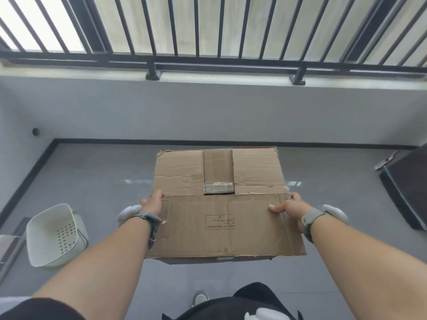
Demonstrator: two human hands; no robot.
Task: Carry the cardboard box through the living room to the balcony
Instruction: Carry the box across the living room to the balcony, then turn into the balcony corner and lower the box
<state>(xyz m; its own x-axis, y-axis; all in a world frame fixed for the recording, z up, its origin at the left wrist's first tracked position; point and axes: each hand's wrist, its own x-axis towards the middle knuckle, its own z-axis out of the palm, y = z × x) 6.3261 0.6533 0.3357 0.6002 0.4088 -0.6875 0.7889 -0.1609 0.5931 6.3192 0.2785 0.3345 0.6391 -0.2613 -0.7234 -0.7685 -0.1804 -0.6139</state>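
I have the cardboard box (219, 204) out in front of me at arm's length, held off the floor (97, 181), centred in view. Left hand (151, 204) clamps the left edge, right hand (288, 207) the right edge, both wrapped around the sides near the seam where the two top flaps meet; the right thumb lies flat on the near flap, the rest of the fingers go down the side out of sight. Grip is symmetric so the load stays level and I can see over the top. Arms extended rather than hugged in, which reads to me as a light box, or one about to go down. Flaps are closed but not sealed: old tape strip (217, 172) on the far flap is torn at the seam, near flap overhangs toward me. So I hold it by the sides, not by the flaps. Location: already on the balcony, judging by the railing (208, 31) and low grey wall (208, 107) straight ahead. Carry looks essentially done; what's left is picking a spot and lowering. Bare floor sits directly under and beyond the box. White perforated basket (53, 236) stands on the floor near left, dark mat (406, 188) on the right, both well apart from the box. Watch item: lowering blind, since the box hides the floor below it, and my shoe (199, 297) is just near of it.
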